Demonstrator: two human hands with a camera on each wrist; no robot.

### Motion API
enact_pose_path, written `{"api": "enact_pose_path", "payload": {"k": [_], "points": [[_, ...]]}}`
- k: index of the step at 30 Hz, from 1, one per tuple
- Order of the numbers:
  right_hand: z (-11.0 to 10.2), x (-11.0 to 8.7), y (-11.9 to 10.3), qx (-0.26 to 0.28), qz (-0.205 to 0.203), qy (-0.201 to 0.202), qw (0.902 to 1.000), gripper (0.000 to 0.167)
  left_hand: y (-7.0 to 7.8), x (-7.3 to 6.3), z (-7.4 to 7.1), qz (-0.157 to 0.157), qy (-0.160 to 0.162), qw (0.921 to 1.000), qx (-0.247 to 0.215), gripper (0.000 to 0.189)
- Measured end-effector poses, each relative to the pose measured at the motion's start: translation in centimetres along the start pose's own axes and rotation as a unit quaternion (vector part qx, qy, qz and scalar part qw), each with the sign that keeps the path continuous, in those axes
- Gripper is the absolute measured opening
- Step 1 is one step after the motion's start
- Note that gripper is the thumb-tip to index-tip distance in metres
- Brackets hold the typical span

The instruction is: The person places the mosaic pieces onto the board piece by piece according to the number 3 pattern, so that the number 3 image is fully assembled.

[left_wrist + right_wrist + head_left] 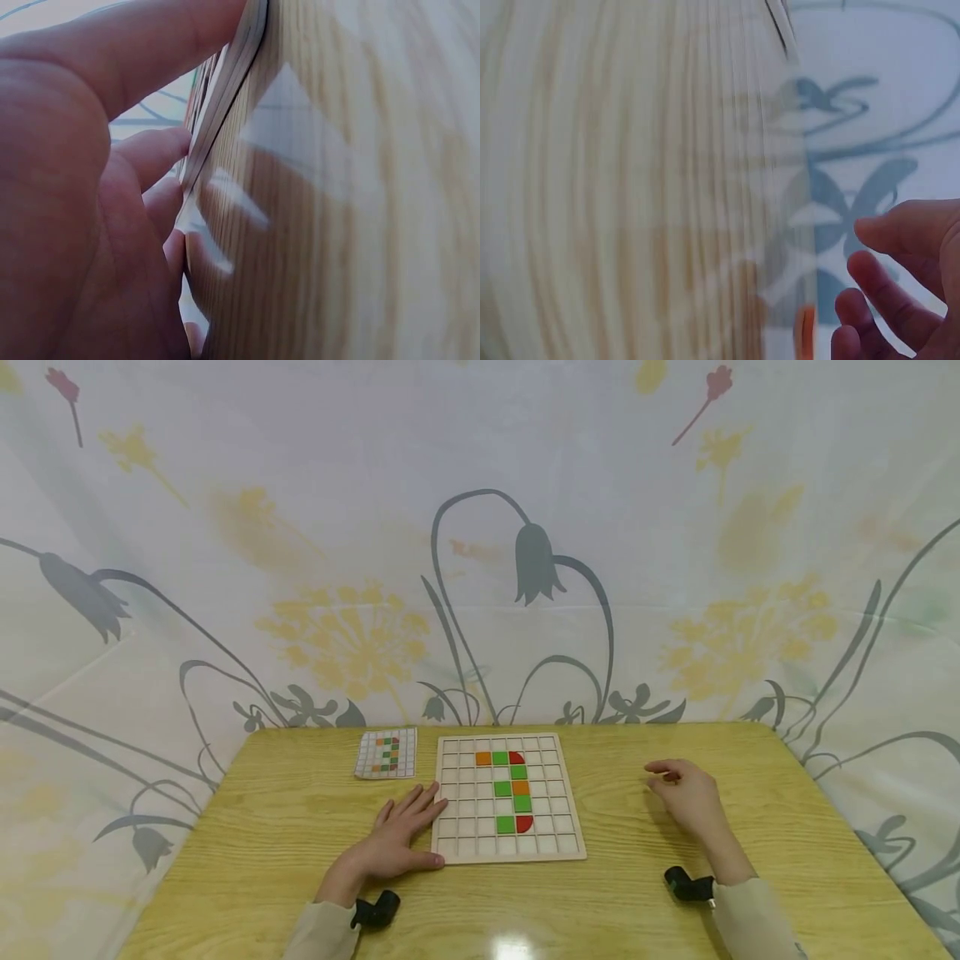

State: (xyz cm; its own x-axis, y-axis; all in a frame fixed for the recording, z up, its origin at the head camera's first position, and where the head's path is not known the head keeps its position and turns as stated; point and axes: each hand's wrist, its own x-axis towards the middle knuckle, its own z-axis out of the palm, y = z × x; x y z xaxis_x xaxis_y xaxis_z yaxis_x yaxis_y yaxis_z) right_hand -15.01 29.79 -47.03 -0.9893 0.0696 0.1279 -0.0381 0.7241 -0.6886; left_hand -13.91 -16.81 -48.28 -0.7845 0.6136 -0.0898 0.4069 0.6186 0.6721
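Note:
A square wooden grid board point(476, 845) lies on the table, with green, orange and red tiles set in some of its cells. My left hand point(397, 843) rests at the board's left side, fingers spread, their tips on its edge and the thumb by its lower left corner. In the left wrist view, the thumb and fingertips meet the board's rim point(232, 82). To the right of the board, my right hand point(686, 797) hovers over the table with fingers loosely bent and nothing visible between them. A small orange piece point(804, 331) shows near its fingertips in the right wrist view.
A paper card point(363, 766) printed with a coloured grid pattern lies left of the board. Behind the wooden table point(615, 902) hangs a flower-patterned cloth point(337, 527). Each wrist wears a black camera.

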Motion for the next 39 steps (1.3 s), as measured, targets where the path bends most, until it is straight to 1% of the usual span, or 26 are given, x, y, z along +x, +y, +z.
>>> {"api": "enact_pose_path", "payload": {"k": [3,6,10,12,16,20,24,28,31,33,35,38,39], "points": [[-1.3,-0.1,1.3,-0.011,0.027,0.015,0.9995,0.030,0.0,-0.1,0.1,-0.002,-0.002,1.0000,0.000,0.084],[-2.5,-0.1,2.3,-0.026,0.041,0.036,0.9982,0.031,0.0,-0.1,0.2,-0.003,-0.003,1.0000,0.000,0.084],[-3.6,-0.2,3.6,-0.039,0.047,0.056,0.9965,0.034,0.0,-0.1,0.2,-0.001,-0.002,1.0000,-0.001,0.084],[-4.0,-0.1,4.3,-0.046,0.050,0.057,0.9960,0.037,0.0,-0.1,0.2,0.000,-0.002,1.0000,0.000,0.084],[-4.4,0.0,5.5,-0.071,0.045,0.044,0.9954,0.042,-0.1,0.0,0.3,0.001,-0.004,1.0000,0.004,0.083],[-4.4,0.1,6.0,-0.087,0.035,0.033,0.9951,0.041,-0.2,0.0,0.3,0.000,-0.003,1.0000,0.002,0.083],[-4.3,0.1,5.9,-0.085,0.034,0.034,0.9952,0.039,-0.3,-0.1,0.2,-0.002,-0.002,1.0000,0.000,0.083],[-4.3,0.2,6.0,-0.088,0.038,0.036,0.9948,0.043,-0.4,0.0,0.2,-0.007,-0.006,0.9999,0.006,0.083],[-4.4,0.5,6.0,-0.079,0.045,0.037,0.9951,0.049,-0.4,0.1,0.2,-0.007,-0.007,0.9999,0.005,0.083],[-4.4,0.7,5.9,-0.061,0.045,0.024,0.9968,0.051,-0.4,0.1,0.2,-0.006,-0.006,1.0000,0.004,0.083],[-4.2,0.9,5.7,-0.047,0.039,0.002,0.9981,0.052,-0.3,0.0,0.1,-0.005,-0.005,1.0000,0.004,0.083],[-3.9,1.2,5.4,-0.029,0.027,-0.034,0.9986,0.051,-0.3,0.0,0.1,-0.005,-0.005,1.0000,0.005,0.082],[-3.8,1.2,5.3,-0.030,0.024,-0.038,0.9985,0.049,-0.2,0.1,0.1,-0.005,-0.006,1.0000,0.005,0.082]]}}
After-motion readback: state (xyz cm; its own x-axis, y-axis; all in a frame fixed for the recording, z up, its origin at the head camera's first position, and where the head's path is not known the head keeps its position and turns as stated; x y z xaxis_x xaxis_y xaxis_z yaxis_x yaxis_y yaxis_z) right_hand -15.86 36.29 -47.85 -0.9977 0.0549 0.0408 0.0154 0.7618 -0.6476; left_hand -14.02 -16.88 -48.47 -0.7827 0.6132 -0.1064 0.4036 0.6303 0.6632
